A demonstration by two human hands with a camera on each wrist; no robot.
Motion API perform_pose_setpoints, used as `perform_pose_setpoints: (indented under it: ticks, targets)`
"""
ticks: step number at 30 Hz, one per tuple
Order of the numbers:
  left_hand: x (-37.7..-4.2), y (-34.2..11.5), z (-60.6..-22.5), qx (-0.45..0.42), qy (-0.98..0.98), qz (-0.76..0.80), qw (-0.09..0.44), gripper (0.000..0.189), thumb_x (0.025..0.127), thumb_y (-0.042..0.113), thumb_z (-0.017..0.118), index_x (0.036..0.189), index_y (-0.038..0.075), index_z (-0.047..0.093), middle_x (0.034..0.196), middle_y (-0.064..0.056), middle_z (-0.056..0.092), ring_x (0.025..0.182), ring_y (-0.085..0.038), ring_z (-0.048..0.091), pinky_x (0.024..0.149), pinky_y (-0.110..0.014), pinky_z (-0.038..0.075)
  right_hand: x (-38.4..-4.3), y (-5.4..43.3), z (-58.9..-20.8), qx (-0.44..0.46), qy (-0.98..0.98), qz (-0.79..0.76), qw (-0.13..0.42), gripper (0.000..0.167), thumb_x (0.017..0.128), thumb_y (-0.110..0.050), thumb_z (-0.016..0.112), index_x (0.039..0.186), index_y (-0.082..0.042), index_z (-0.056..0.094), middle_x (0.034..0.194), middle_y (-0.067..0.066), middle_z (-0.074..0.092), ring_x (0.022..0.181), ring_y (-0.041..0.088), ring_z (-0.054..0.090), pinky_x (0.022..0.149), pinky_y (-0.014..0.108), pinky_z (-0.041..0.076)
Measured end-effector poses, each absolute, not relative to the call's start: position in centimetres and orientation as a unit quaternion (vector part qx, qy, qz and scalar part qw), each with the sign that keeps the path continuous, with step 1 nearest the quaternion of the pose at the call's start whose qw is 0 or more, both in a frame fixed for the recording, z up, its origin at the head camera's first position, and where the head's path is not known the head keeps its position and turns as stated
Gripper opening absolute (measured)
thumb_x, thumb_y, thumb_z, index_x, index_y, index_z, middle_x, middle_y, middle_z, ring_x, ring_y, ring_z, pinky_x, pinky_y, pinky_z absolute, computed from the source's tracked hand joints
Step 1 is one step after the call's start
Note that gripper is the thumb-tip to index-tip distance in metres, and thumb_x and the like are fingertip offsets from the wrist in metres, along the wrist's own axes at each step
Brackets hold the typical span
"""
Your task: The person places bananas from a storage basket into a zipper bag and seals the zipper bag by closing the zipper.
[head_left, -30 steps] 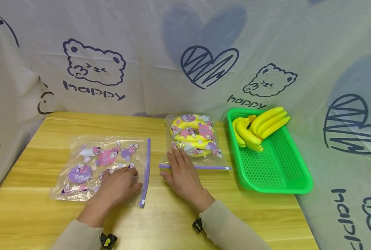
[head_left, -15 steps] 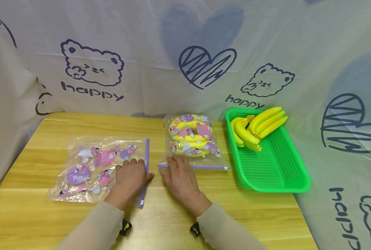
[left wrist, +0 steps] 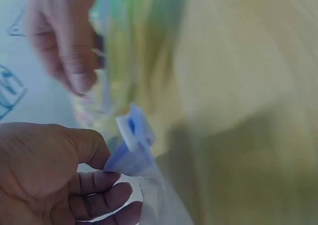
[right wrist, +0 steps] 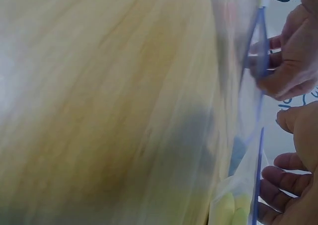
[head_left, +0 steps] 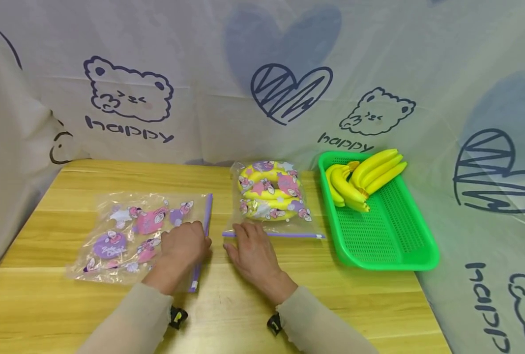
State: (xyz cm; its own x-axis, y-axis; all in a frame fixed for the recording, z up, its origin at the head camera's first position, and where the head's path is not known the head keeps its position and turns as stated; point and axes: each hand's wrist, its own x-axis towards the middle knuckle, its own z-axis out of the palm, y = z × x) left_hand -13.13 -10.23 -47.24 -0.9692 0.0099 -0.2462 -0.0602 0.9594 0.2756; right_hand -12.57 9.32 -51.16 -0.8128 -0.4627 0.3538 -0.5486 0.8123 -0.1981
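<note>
On the left of the table lies a flat clear zip bag (head_left: pixel 149 221) printed with purple and pink cartoon figures. My left hand (head_left: pixel 184 246) pinches its purple zip edge (left wrist: pixel 130 158) between thumb and curled fingers, lifting that edge a little. The white slider (head_left: pixel 194 284) sits at the strip's near end. To the right is a second printed zip bag (head_left: pixel 267 189) with yellow bananas inside. My right hand (head_left: pixel 254 255) rests at this bag's purple zip strip (head_left: pixel 295 235), fingers loosely bent and nothing gripped. The right fingertips' undersides are hidden in the head view.
A green plastic basket (head_left: pixel 391 265) stands at the right, with bunches of yellow bananas (head_left: pixel 360 184) at its far end. Behind the wooden table (head_left: pixel 227 314) hangs a white cloth (head_left: pixel 218 98) with bear and heart drawings.
My left hand has moved right from the middle of the left bag to its zip edge and taken hold of it. My right hand has drawn slightly back toward the right bag's zip strip.
</note>
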Motion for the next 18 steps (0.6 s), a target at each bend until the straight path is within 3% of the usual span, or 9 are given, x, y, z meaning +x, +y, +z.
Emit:
perform_pose_setpoints:
  ticks: [4, 7, 12, 18]
  targets:
    - [-12.4, -10.3, -44.8, -0.001, 0.981, 0.173, 0.09, 0.031, 0.1, 0.033, 0.065, 0.099, 0.002, 0.066, 0.088, -0.013, 0.069, 0.077, -0.033, 0.068, 0.069, -0.056, 0.056, -12.8, 9.2, -50.2, 0.247, -0.941, 0.206, 0.106, 0.049, 0.102, -0.036, 0.068, 0.133, 0.002, 0.063, 0.128, 0.015, 0.069, 0.126, 0.033, 0.063, 0.111, 0.045, 0.049]
    - [-11.8, -10.2, -42.8, 0.012, 0.978, 0.203, 0.052, 0.025, 0.099, 0.029, 0.066, 0.092, 0.005, 0.064, 0.08, -0.008, 0.065, 0.067, -0.026, 0.062, 0.056, -0.045, 0.052, -12.9, 9.0, -49.0, 0.22, -0.935, 0.269, 0.065, 0.046, 0.104, -0.034, 0.066, 0.133, 0.001, 0.064, 0.127, 0.016, 0.071, 0.123, 0.033, 0.065, 0.107, 0.047, 0.052]
    - [-10.8, -9.5, -40.4, 0.035, 0.972, 0.232, 0.001, 0.015, 0.097, 0.019, 0.062, 0.087, 0.008, 0.06, 0.076, -0.005, 0.059, 0.063, -0.021, 0.055, 0.052, -0.037, 0.047, -12.9, 8.3, -46.4, 0.174, -0.904, 0.39, 0.01, 0.038, 0.106, -0.033, 0.063, 0.127, -0.003, 0.068, 0.115, 0.012, 0.073, 0.106, 0.027, 0.069, 0.09, 0.04, 0.058]
    - [-9.7, -8.3, -38.4, 0.058, 0.967, 0.242, -0.058, 0.02, 0.096, 0.02, 0.065, 0.08, 0.01, 0.057, 0.072, -0.003, 0.055, 0.056, -0.02, 0.051, 0.049, -0.035, 0.041, -13.1, 7.9, -44.0, 0.153, -0.888, 0.433, 0.008, 0.017, 0.102, -0.024, 0.067, 0.1, -0.008, 0.07, 0.088, 0.002, 0.07, 0.072, 0.01, 0.06, 0.065, 0.024, 0.05]
